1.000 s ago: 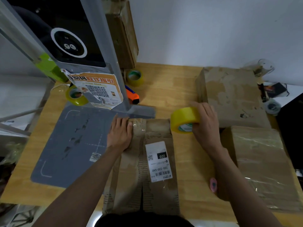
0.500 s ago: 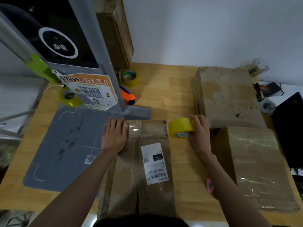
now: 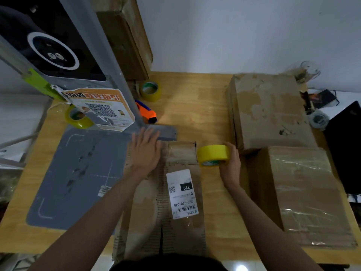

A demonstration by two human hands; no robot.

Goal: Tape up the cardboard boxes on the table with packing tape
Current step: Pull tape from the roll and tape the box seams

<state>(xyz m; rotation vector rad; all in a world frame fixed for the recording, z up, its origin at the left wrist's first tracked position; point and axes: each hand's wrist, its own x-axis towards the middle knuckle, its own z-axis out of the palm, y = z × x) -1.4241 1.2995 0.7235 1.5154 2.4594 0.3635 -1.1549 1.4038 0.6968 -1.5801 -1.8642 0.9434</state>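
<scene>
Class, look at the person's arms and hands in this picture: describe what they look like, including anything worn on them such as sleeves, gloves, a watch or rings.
Both forearms are bare right down to the bottom edge of the picture, with no sleeves showing. The left hand and right hand wear no gloves, and no watch, bracelet or ring can be seen. The arms are slender and there are no visible markings on them.

Both forearms are bare from the lower edge of the picture up to the wrists, with no sleeves visible on them. The left hand [image 3: 145, 151] and the right hand [image 3: 231, 165] wear no gloves, rings or watch. At the bottom centre is a dark rounded shape, perhaps the person's dark clothing; it is too dim to tell.
</scene>
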